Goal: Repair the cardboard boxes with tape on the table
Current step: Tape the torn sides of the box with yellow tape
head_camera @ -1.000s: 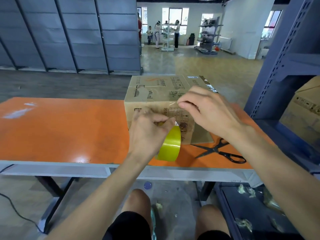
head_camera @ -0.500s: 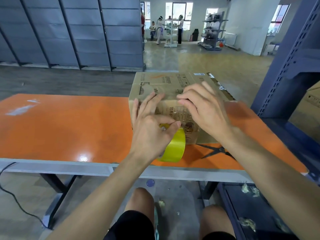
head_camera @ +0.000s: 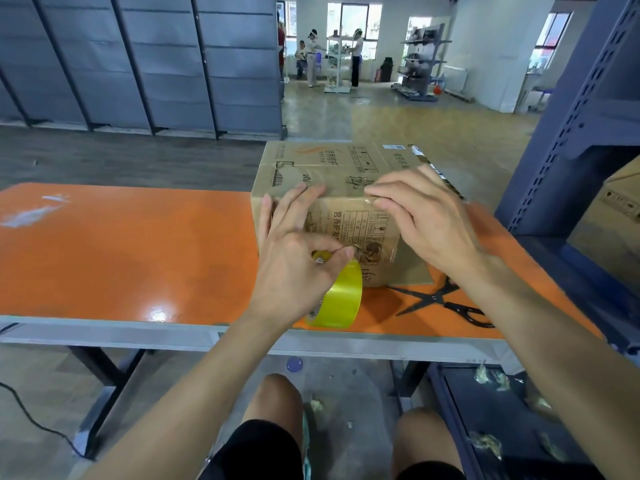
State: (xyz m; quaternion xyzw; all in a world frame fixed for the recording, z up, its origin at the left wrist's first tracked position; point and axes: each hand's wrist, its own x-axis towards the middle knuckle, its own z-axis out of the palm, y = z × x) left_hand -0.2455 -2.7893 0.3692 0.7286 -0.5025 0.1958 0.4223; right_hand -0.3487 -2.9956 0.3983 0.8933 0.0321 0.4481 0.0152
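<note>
Cardboard box, tape; hands fwd, palms-down

From my station I count one brown printed cardboard box, one orange-topped table, one roll of yellow tape, one pair of black scissors, and two bare hands: a left hand and a right hand. Off the table I count one more brown carton and one round purple cap.

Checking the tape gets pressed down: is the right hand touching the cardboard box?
Touching. The head view shows the right hand with its fingers lying on the top front edge of the cardboard box, no gap visible.
</note>
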